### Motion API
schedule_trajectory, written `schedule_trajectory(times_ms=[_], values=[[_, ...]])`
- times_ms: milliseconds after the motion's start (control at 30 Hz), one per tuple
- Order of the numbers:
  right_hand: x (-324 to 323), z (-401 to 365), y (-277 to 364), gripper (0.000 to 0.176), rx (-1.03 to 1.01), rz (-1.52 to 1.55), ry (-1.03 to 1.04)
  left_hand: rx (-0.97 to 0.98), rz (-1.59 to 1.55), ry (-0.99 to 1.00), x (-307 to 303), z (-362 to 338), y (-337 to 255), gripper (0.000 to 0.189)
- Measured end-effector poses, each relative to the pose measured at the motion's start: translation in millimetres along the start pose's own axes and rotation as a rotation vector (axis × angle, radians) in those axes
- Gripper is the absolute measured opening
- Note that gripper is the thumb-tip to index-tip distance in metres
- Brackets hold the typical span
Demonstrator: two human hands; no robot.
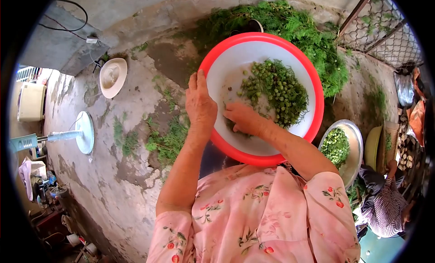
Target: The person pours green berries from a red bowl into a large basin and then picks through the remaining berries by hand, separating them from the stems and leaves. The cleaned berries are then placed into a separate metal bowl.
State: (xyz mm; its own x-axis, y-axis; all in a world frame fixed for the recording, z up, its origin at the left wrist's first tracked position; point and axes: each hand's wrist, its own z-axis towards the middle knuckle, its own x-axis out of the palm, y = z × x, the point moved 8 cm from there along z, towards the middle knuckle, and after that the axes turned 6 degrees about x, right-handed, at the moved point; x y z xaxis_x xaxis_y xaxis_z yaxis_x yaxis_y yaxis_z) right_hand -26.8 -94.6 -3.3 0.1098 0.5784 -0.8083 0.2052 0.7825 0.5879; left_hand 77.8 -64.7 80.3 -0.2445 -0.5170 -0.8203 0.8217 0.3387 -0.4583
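A large white basin with a red rim (317, 98) tilts in front of me, against my lap. My left hand (200, 100) is closed over its left rim. Inside the basin, my right hand (244, 118) reaches down to the bottom with its fingers curled together; whatever they hold is hidden. To the right of that hand lies a heap of small round green fruits with feathery sprigs (278, 88). A few loose bits are scattered near my right fingertips.
Feathery green branches (312, 41) are piled behind the basin. At right stands a metal bowl (355, 161) of chopped-looking greens (335, 147), near a person in a checked sleeve (385, 208). A straw hat (113, 77) and a pale blue fan (85, 132) are at left.
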Motion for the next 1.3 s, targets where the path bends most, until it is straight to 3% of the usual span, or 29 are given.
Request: schedule_trajectory(times_ms=[233, 333, 433, 533, 600, 667, 700, 767, 800, 867, 900, 1000, 1067, 1133, 1233, 1300], values=[[13.5, -12.2, 2.9, 0.010, -0.158, 0.067, -0.057, -0.004, -0.010, 0.007, 1.0, -0.4, -1.4, 0.064], [14.2, -14.2, 0.5, 0.012, -0.099, 0.047, -0.114, -0.009, -0.013, 0.011, 1.0, -1.8, -1.7, 0.064], [17.0, -5.2, -19.9, 0.012, 0.178, 0.041, -0.076, -0.008, -0.005, 0.010, 0.5, 0.1, -2.3, 0.063], [-50.1, -19.2, -46.0, 0.010, 0.333, 0.151, -0.562, 0.000, -0.003, 0.000, -1.8, -1.8, -0.4, 0.062], [-109.1, -44.6, -46.6, 0.013, 0.204, -0.024, -0.832, 0.019, 0.009, -0.021, -0.5, -3.6, 1.3, 0.062], [-155.4, -80.8, -75.0, 0.009, 0.444, 0.115, -0.977, 0.002, 0.011, -0.006, 0.2, -2.7, 1.2, 0.062], [-170.4, -106.5, -102.4, 0.008, 0.453, 0.299, -1.075, -0.008, 0.013, 0.000, 0.1, -1.5, 0.8, 0.062], [-198.3, -150.9, -123.2, 0.010, 0.534, 0.368, -1.248, -0.017, 0.008, 0.018, 0.6, 0.3, -0.6, 0.062], [-213.8, -169.8, -117.5, 0.012, 0.609, 0.247, -1.324, -0.022, 0.008, 0.029, 1.0, 0.4, -0.5, 0.062], [-220.0, -195.2, -140.7, 0.017, 0.625, -0.119, -1.232, -0.014, 0.005, 0.027, 0.9, -0.2, -1.2, 0.062], [-214.9, -192.1, -148.6, 0.021, 0.758, -0.322, -1.045, -0.010, 0.004, 0.026, 1.2, -0.4, -1.7, 0.061], [-204.7, -187.6, -132.0, 0.024, 0.688, -0.583, -1.098, 0.005, 0.007, 0.009, 1.2, -1.0, -2.2, 0.060], [-202.6, -155.8, -92.9, 0.022, 0.538, -0.156, -1.121, -0.048, -0.022, 0.049, 1.0, -1.0, -0.3, 0.057], [-170.6, -111.7, -71.5, 0.020, 0.391, 0.012, -0.817, -0.056, -0.024, 0.061, 1.6, -0.1, -1.7, 0.056], [-105.2, -66.1, -60.3, 0.022, 0.193, -0.009, -0.452, -0.025, 0.009, 0.041, 0.8, -0.2, -2.8, 0.057], [-66.1, -53.4, -73.0, 0.022, 0.266, 0.002, -0.262, -0.016, 0.010, 0.036, -0.6, -0.9, -2.4, 0.057]])
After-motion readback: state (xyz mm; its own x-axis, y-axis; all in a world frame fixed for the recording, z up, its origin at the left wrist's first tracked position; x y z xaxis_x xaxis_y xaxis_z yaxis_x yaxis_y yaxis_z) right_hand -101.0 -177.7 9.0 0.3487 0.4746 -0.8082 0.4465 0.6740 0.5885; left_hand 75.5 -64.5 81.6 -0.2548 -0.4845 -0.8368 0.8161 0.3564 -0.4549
